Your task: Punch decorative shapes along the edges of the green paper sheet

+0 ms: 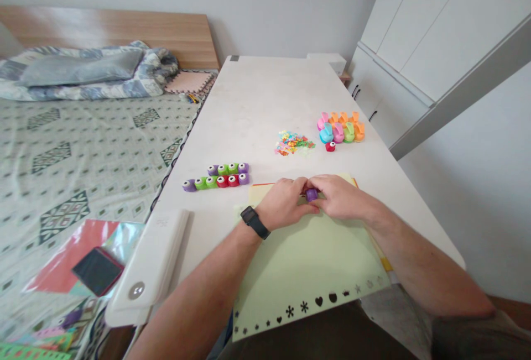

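A small purple craft punch [312,194] sits between my two hands at the far edge of a pale green sheet of paper [307,260]. My left hand [286,202], with a black watch on its wrist, has its fingers closed around the punch's left side. From the right, my right hand [342,197] grips it too. Whether the paper's edge is inside the punch is hidden by my fingers. Along the sheet's near edge runs a row of punched shapes, among them stars, hearts and a crown. Yellow and orange sheets show underneath.
Small punches [223,181] stand in two rows at the left. Colourful paper cutouts [292,143] lie beyond my hands, near larger lever punches [338,132] and a red punch [330,146]. A white device [149,260] lines the table's left edge; a phone [98,271] lies beyond it.
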Demonstrator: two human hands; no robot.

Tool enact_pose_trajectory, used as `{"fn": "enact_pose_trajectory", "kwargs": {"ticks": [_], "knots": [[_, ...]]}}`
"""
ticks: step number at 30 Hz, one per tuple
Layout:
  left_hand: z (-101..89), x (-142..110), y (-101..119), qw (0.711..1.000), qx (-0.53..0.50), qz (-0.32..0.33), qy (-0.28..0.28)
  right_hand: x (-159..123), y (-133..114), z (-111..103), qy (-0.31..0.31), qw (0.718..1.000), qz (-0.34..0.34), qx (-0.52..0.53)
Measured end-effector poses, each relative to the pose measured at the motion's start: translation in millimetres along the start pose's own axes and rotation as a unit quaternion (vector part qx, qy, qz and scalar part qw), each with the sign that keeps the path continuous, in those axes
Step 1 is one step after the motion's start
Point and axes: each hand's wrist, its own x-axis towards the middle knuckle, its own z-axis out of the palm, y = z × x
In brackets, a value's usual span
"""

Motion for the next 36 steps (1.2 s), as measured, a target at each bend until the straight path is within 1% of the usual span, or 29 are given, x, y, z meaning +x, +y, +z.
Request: {"fn": "enact_pose_trajectory", "kwargs": {"ticks": [4, 7, 12, 15, 20, 24, 27, 30, 33, 36], "knots": [[-1.9, 0.4, -1.0, 1.0, -0.02, 0.003, -0.001, -1.1, 0.8, -0.8, -0.01, 1.0, 0.001, 0.025], [-6.1, -0.2, -1.9, 1.0, -0.021, -0.002, 0.009, -2.5, 1.4, -4.5, 0.003, 1.0, 0.005, 0.03], [-12.1, -2.5, -7.7, 1.0, 0.017, -0.02, 0.007, -3.3, 8.4, -8.7, 0.008, 0.999, 0.028, 0.025], [-11.2, -3.1, -11.9, 0.999, 0.041, -0.029, 0.0, -2.3, 11.7, -8.5, 0.009, 0.999, 0.03, 0.028], [-7.7, -2.8, -14.6, 0.998, 0.049, -0.028, 0.002, -2.1, 9.6, -9.0, 0.009, 0.999, 0.026, 0.035], [-7.5, -3.3, -15.3, 0.999, 0.037, -0.031, 0.001, -2.4, 8.9, -10.8, 0.031, 0.998, 0.027, 0.048], [-7.3, -3.5, -15.8, 0.999, 0.035, -0.029, 0.002, -0.9, 12.5, -11.8, 0.073, 0.994, 0.042, 0.066], [-7.0, -3.4, -15.8, 0.999, 0.039, -0.032, 0.002, 1.5, 19.3, -11.5, 0.116, 0.986, 0.076, 0.093], [-7.1, -3.2, -15.0, 0.999, 0.035, -0.035, -0.001, 3.5, 27.2, -9.4, 0.128, 0.978, 0.109, 0.125], [-7.3, -3.3, -14.5, 0.999, 0.031, -0.033, -0.002, 5.2, 32.7, -7.4, 0.122, 0.971, 0.121, 0.166]]}}
